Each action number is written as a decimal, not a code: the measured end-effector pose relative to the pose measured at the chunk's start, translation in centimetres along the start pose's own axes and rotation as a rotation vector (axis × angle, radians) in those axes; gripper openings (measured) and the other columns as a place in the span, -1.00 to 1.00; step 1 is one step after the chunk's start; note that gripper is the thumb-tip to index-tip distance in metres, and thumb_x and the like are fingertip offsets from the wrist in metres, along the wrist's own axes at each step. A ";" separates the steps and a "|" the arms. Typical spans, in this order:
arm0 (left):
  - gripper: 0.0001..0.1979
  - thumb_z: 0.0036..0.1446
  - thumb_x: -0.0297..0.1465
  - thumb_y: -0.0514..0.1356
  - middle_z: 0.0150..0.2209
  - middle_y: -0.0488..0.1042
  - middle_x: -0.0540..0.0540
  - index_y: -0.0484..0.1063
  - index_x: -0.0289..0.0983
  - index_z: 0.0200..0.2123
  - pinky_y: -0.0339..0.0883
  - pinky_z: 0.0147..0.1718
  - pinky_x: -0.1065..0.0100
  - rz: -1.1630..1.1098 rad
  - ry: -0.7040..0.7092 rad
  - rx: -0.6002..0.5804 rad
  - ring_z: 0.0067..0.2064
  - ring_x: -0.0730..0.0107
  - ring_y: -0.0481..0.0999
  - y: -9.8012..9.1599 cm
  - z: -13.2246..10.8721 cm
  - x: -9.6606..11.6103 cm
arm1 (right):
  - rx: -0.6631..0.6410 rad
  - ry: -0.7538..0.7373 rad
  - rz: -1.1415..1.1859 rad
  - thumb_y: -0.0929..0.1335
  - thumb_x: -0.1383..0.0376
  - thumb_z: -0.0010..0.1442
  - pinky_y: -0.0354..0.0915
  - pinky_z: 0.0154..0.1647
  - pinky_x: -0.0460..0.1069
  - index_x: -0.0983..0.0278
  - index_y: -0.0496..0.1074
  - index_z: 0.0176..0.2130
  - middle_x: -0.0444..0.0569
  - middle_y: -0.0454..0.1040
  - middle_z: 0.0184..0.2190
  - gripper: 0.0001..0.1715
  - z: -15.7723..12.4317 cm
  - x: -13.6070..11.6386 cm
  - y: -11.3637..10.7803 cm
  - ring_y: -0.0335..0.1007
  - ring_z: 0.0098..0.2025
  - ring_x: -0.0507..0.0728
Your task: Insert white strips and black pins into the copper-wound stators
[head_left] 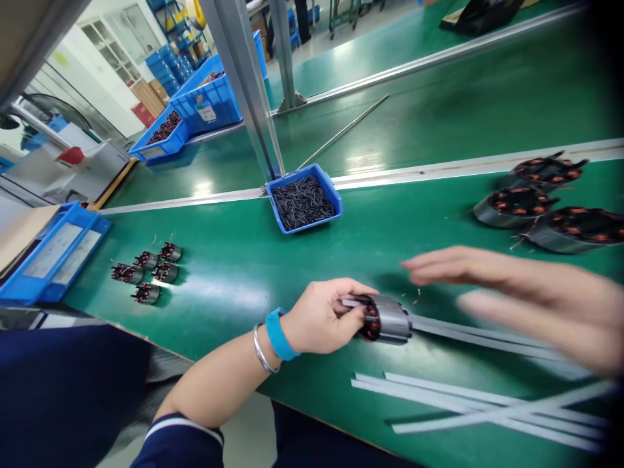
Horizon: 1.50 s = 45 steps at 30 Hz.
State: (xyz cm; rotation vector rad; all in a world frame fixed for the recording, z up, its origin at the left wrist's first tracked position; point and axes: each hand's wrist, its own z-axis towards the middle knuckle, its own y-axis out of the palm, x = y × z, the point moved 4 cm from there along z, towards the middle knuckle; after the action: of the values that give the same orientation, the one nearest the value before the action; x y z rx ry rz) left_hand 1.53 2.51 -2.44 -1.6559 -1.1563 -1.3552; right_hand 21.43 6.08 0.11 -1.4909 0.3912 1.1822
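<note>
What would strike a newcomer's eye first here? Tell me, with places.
Probably the left hand, wearing a bright turquoise wristband and gripping a silver metal cylinder with copper windings, near the middle of the green bench. Next, the blurred, open right hand at the right, near some pale flat strips. Beyond the left hand sits a blue plastic tray of thin dark pieces.

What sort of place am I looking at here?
Probably a factory workshop for assembling electric motor parts: there's a long green bench, several copper-wound cores, and blue bins of small parts.
</note>
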 end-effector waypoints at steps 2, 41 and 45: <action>-0.69 -0.03 -0.52 0.17 -0.33 0.54 -0.13 0.48 -0.35 -0.15 0.41 -0.41 0.45 0.057 0.018 -0.007 -0.40 0.44 0.52 0.0 -0.1 0.2 | -0.164 -0.086 -0.029 0.35 0.05 0.17 0.43 -0.09 0.05 0.10 0.56 -0.26 0.03 0.56 -0.14 -0.75 0.1 -1.0 1.5 0.51 -0.11 0.23; -0.59 -0.17 -0.45 0.40 -0.41 0.54 -0.04 0.37 -0.31 -0.22 0.51 -0.60 0.35 -0.306 -0.055 0.038 -0.53 0.35 0.55 -3.0 1.4 1.9 | -0.325 -0.230 -0.113 0.25 0.47 0.06 0.25 -0.48 -0.08 0.22 0.29 -0.51 -0.13 0.40 -0.54 -0.81 -1.9 -3.2 5.3 0.30 -0.53 0.02; -0.46 -0.18 -0.47 0.42 -0.37 0.55 -0.05 0.35 -0.26 -0.08 0.54 -0.55 0.31 -0.309 -0.099 -0.015 -0.45 0.30 0.58 -2.6 1.5 1.5 | -0.025 -0.274 0.096 0.32 0.40 0.08 0.25 -0.55 -0.10 0.18 0.29 -0.51 -0.15 0.41 -0.56 -0.82 -1.9 -4.8 1.9 0.32 -0.56 0.00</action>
State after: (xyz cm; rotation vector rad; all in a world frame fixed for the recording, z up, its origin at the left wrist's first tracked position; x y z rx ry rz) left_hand -0.29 5.11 -1.33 -1.6175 -1.5123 -1.4836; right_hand 18.68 2.11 2.77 -1.3203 0.2644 1.4507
